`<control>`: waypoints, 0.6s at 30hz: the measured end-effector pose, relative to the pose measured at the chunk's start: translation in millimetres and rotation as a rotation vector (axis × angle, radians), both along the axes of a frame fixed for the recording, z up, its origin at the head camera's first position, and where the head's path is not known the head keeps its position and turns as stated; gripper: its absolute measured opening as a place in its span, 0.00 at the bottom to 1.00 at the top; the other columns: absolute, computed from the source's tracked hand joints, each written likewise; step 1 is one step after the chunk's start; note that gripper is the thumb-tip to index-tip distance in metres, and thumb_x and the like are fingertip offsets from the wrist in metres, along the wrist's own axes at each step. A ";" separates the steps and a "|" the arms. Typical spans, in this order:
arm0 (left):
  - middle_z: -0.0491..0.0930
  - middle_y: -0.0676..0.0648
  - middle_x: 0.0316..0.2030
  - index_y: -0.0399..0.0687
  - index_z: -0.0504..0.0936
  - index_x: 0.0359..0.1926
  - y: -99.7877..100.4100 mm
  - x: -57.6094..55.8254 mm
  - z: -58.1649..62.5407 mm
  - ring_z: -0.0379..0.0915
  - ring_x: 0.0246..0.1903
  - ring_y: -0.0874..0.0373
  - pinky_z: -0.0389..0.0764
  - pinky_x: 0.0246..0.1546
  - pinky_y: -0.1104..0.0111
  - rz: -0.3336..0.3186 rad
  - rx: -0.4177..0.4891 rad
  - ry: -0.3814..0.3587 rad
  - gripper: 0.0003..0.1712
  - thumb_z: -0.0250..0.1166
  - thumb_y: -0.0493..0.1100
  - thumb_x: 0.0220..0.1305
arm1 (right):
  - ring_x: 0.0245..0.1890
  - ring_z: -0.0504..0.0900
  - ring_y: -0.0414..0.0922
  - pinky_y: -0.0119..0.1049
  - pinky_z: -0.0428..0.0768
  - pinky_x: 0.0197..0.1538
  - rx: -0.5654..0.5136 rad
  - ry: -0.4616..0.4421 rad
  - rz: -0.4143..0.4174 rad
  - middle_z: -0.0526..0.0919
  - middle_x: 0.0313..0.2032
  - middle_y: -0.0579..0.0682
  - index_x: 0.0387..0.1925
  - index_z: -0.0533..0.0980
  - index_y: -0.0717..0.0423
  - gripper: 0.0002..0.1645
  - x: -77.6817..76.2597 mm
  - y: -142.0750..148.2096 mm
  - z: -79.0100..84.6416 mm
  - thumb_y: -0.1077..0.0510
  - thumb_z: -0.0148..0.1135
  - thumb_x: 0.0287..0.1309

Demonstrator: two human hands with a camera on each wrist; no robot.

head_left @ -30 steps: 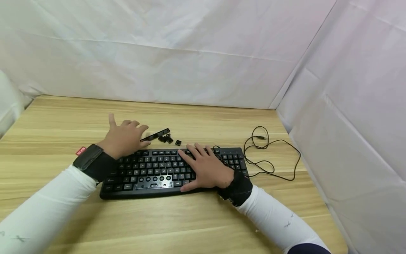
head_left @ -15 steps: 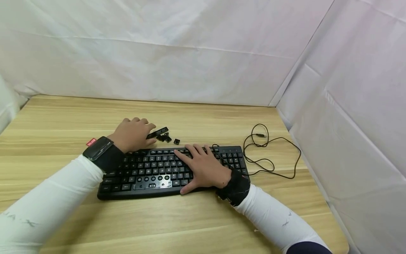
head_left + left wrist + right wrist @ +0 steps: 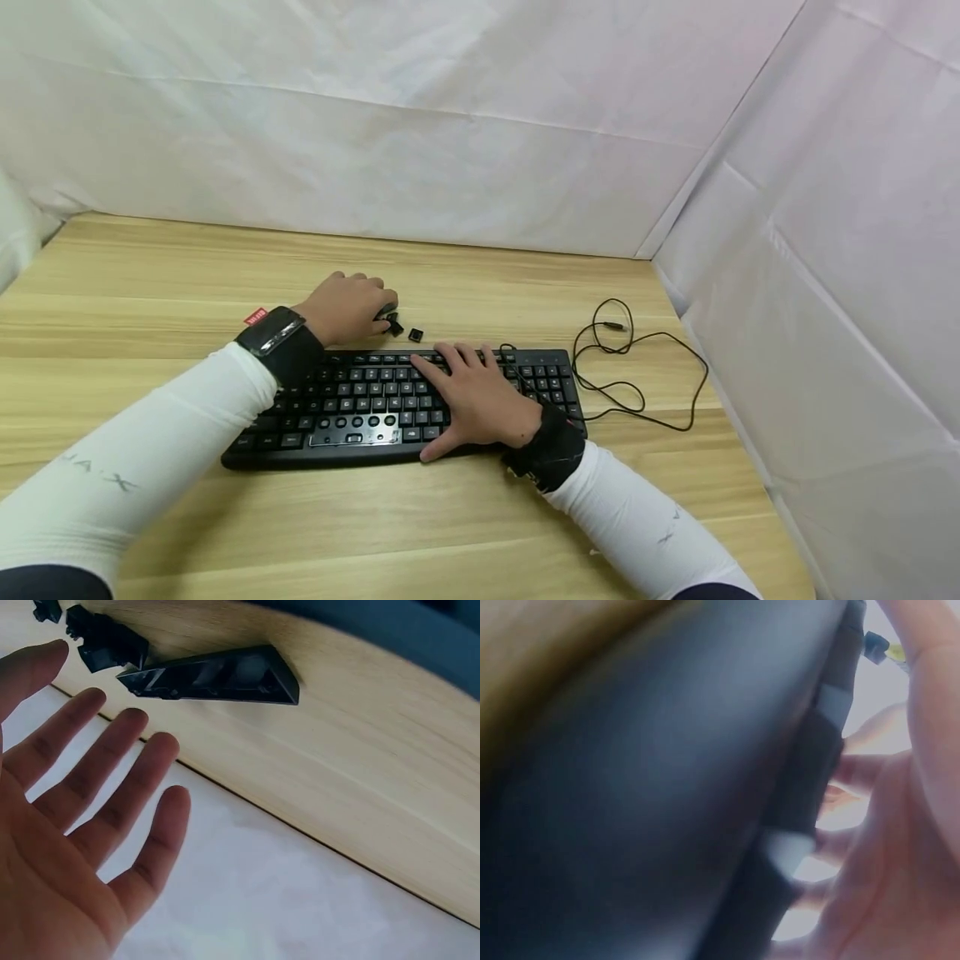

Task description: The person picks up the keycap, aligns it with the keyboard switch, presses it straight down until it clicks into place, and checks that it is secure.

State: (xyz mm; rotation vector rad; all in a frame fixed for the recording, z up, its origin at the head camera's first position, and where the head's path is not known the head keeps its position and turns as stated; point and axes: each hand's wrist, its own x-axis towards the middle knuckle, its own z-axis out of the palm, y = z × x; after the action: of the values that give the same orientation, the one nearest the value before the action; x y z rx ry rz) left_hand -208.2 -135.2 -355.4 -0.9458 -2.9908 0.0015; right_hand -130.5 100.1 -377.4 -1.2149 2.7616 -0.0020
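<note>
A black keyboard (image 3: pixel 360 456) lies on the wooden table, a shiny panel showing where its lower middle keys are off. My right hand (image 3: pixel 491 408) rests spread across its right part, thumb at the front edge. Behind the keyboard, my left hand (image 3: pixel 348 308) reaches over a small pile of loose keycaps (image 3: pixel 394 325), its fingertips right by them. In the left wrist view its fingers are relaxed and apart, with nothing between them. A long spacebar (image 3: pixel 217 679) lies upside down beside some small keycaps (image 3: pixel 112 645); the hand hides it in the head view.
One separate keycap (image 3: pixel 416 335) sits to the right of the pile. The keyboard's thin black cable (image 3: pixel 693 392) loops over the table on the right, its plug (image 3: pixel 615 326) near the top. White cloth (image 3: pixel 480 167) hangs behind and to the right.
My left hand has moved right along the keyboard's back edge, over the spacebar and up to the small keycaps. My right hand has stayed on the keyboard.
</note>
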 end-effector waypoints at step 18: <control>0.83 0.49 0.27 0.49 0.83 0.29 13.4 -17.8 -12.4 0.75 0.26 0.53 0.78 0.31 0.52 -0.072 0.058 0.057 0.03 0.69 0.39 0.51 | 0.65 0.52 0.57 0.69 0.55 0.61 0.023 0.013 -0.006 0.54 0.68 0.60 0.74 0.46 0.44 0.77 -2.6 0.7 -0.2 0.13 0.56 0.23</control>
State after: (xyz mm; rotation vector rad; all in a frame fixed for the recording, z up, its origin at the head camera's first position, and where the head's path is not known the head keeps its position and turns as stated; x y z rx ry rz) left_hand -225.9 -121.8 -367.8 -1.0283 -2.8869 -0.0568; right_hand -133.1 100.8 -377.6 -1.2057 2.7686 0.0369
